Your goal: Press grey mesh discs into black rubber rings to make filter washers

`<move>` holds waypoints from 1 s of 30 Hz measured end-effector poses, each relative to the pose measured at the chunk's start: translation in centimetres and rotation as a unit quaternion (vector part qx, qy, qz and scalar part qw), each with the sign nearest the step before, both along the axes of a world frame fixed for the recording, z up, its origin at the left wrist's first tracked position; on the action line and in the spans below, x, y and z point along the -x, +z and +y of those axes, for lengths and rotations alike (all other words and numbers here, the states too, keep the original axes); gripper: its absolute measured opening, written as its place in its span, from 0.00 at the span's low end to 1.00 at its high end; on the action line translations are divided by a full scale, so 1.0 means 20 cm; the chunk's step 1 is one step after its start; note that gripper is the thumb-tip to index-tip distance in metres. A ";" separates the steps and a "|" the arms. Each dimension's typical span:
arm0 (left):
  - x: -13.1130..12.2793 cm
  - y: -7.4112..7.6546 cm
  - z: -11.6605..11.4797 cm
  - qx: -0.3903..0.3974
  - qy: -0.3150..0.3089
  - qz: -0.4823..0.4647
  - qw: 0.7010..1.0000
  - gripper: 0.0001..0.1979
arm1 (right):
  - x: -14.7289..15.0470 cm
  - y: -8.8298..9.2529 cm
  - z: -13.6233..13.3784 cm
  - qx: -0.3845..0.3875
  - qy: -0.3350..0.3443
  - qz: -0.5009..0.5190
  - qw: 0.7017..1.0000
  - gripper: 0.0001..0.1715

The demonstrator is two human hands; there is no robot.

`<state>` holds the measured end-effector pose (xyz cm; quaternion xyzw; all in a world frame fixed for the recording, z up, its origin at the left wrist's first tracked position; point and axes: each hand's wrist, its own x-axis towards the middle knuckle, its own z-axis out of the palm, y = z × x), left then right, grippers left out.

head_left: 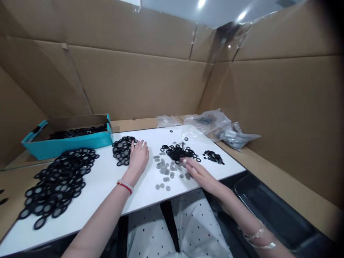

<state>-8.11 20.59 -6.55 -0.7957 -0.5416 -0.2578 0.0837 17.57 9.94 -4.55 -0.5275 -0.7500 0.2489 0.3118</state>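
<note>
My left hand (pixel 138 158) lies flat on the white table (pixel 107 193), its fingertips against the right side of a heap of black rings with grey mesh centres (pixel 122 150). My right hand (pixel 197 174) rests with its fingers extended among scattered grey metal discs (pixel 163 170), its fingertips beside a heap of plain black rubber rings (pixel 177 152). Neither hand visibly holds anything. A smaller cluster of black rings (pixel 213 157) lies further right, and a large spread of meshed rings (pixel 57 182) covers the table's left end.
A teal cardboard box (pixel 67 143) holding black rings stands at the far left. Crumpled plastic bags (pixel 206 122) lie beyond the table. Cardboard sheets (pixel 134 79) wall the back and sides. A black tray (pixel 268 211) sits low on the right, and polka-dot clothing (pixel 188 225) shows below the table edge.
</note>
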 end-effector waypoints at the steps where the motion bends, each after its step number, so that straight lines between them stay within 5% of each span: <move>1: -0.03 0.00 -0.02 0.002 -0.018 -0.009 1.000 0.19 | 0.01 -0.02 -0.02 -0.023 0.019 -0.042 0.999 0.20; 5: -0.16 -0.03 -0.09 0.023 -0.080 -0.029 0.996 0.17 | 0.01 -0.10 -0.05 -0.094 -0.005 -0.157 0.983 0.11; 15: -0.42 0.00 -0.05 0.124 -0.176 -0.075 0.974 0.13 | 0.00 -0.20 0.09 -0.129 0.007 -0.111 0.985 0.11; 23: -0.41 0.01 0.02 0.181 -0.170 -0.155 0.956 0.06 | -0.03 -0.22 0.23 -0.116 0.085 -0.091 0.985 0.06; 30: -0.37 -0.02 0.04 0.269 -0.153 -0.313 0.898 0.09 | -0.01 -0.12 0.19 -0.036 0.110 -0.061 0.991 0.09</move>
